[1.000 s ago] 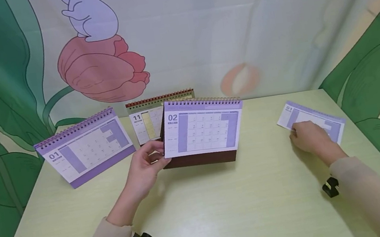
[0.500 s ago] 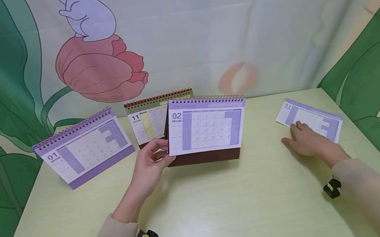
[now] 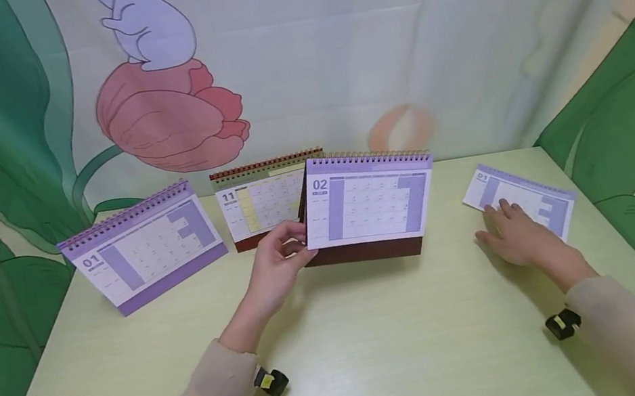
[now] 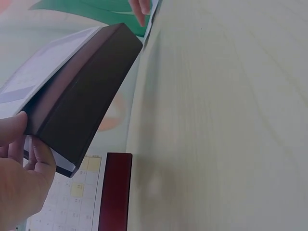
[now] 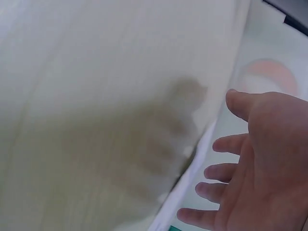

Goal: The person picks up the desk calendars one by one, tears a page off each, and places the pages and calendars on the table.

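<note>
My left hand point(image 3: 275, 266) grips the left edge of a desk calendar point(image 3: 371, 207) with a purple "02" page and a dark brown stand base. In the left wrist view its dark underside point(image 4: 91, 96) shows, raised off the table, with thumb and fingers at one corner. On the right side, my right hand point(image 3: 521, 239) spreads its fingers over a loose purple "01" calendar page point(image 3: 536, 198) lying on the table. The right wrist view shows that hand point(image 5: 279, 159) with nothing in its grasp, close to the page's lifted white edge point(image 5: 192, 171).
A purple "01" desk calendar point(image 3: 147, 251) stands tilted at the left. Behind the held one stands a green-topped "11" calendar point(image 3: 262, 199), partly covered by it. A patterned curtain point(image 3: 311, 75) hangs along the table's back edge.
My left hand has carried the "02" calendar to the right and slightly up, uncovering more of the "11" calendar. My right hand's fingers have straightened and spread over the loose page, which stays in place.
</note>
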Demonstrator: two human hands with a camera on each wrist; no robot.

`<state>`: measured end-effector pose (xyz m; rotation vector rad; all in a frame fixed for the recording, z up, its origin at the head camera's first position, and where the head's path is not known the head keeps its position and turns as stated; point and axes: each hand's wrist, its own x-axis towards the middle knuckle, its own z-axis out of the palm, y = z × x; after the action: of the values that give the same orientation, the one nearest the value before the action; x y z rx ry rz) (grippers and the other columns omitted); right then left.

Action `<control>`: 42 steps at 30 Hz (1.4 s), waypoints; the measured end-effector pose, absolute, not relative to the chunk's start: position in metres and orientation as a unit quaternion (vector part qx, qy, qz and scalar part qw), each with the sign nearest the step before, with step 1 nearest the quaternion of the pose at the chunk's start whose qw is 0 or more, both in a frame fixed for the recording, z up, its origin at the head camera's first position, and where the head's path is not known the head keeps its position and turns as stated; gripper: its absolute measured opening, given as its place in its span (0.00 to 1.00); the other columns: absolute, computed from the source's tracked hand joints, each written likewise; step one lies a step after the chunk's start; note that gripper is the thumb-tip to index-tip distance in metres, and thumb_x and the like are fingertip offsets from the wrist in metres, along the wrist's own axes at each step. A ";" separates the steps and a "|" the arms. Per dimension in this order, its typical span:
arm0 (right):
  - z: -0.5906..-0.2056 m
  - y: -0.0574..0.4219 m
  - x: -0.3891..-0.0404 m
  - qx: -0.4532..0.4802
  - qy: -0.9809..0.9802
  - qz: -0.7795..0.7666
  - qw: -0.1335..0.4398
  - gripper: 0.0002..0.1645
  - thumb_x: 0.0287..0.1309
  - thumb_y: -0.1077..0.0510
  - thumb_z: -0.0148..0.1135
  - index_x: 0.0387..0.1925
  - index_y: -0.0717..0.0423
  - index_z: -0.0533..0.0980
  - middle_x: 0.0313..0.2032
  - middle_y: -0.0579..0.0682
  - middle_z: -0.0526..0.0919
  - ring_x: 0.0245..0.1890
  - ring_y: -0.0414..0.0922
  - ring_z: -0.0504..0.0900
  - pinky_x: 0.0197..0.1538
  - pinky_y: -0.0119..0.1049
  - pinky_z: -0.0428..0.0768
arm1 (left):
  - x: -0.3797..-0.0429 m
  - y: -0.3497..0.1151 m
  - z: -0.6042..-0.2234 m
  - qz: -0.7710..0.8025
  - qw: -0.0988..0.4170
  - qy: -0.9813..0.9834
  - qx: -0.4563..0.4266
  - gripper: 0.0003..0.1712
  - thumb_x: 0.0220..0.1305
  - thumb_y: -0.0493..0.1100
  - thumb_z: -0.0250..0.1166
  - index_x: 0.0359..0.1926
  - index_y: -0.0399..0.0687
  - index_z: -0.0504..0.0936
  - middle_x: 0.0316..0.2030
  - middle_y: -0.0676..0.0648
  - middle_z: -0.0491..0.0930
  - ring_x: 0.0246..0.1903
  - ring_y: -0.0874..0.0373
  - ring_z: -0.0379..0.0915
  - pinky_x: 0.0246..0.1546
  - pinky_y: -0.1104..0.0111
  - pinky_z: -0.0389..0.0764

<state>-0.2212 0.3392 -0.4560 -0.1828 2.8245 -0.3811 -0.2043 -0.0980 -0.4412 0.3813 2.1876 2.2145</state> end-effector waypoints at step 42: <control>-0.426 0.295 -0.151 -0.127 0.965 -0.195 0.120 0.43 0.77 0.37 0.49 0.75 0.66 0.61 0.76 0.74 0.47 0.75 0.72 0.44 0.70 0.72 0.50 | -0.276 -0.025 -0.460 0.524 -0.023 0.842 0.127 0.14 0.57 0.26 0.74 0.40 0.37 0.78 0.35 0.43 0.80 0.35 0.54 0.76 0.39 0.67 0.80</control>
<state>-0.1509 0.2947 -0.4257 -0.3724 2.8195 -0.5690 -0.2756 -0.0247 -0.4605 0.4047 2.6845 1.6702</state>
